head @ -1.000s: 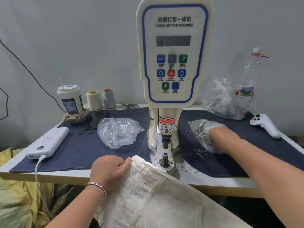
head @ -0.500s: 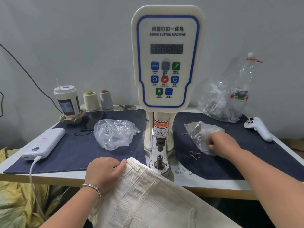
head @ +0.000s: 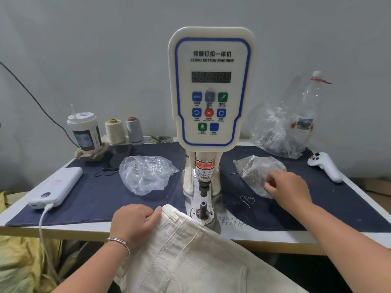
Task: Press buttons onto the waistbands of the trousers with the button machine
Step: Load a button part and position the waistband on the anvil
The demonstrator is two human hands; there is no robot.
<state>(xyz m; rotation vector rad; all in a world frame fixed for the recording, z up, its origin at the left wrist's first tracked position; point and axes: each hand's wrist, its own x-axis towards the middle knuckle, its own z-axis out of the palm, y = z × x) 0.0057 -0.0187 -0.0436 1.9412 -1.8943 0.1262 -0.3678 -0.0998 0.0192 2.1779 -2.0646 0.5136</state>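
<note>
While the tall cream servo button machine [head: 211, 87] stands at centre, the cream denim trousers [head: 190, 250] lie just in front of its lower die post, waistband running left from it. To the machine's left, the left hand [head: 135, 224] grips the waistband. To its right, the right hand [head: 288, 190] pinches into a clear plastic bag of small metal parts [head: 254, 172], well apart from the die.
</note>
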